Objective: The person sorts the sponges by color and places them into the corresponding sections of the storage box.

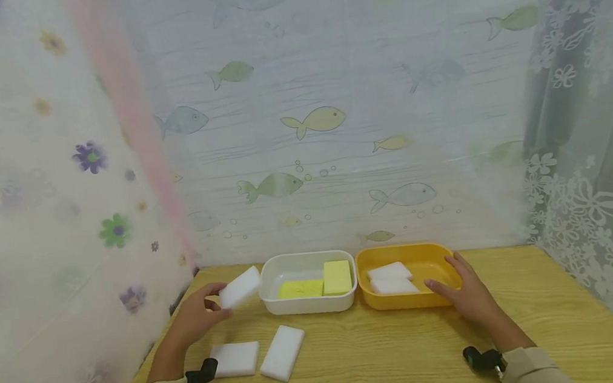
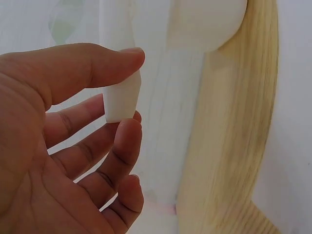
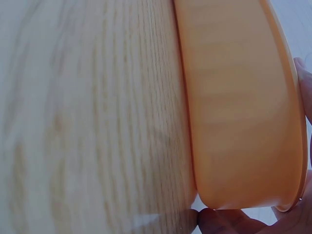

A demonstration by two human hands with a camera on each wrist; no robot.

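My left hand (image 1: 199,315) pinches a white sponge block (image 1: 240,288) between thumb and fingers, raised just left of the white tray (image 1: 311,305). In the left wrist view, the thumb presses one side of the sponge (image 2: 122,100) and the fingertips the other. At the right end of the orange tray (image 1: 404,301), my right hand (image 1: 471,295) holds the rim, its thumb over the front edge. In the right wrist view the orange tray's side (image 3: 239,107) fills much of the frame, and the fingers are partly cut off. Two white sponges (image 1: 394,285) lie inside the orange tray.
Two yellow sponges (image 1: 337,277) lie in the white tray, one leaning against its right end. Two more white sponges (image 1: 282,353) lie flat on the wooden table (image 1: 375,356) in front. A fish-printed curtain (image 1: 325,153) hangs behind the table.
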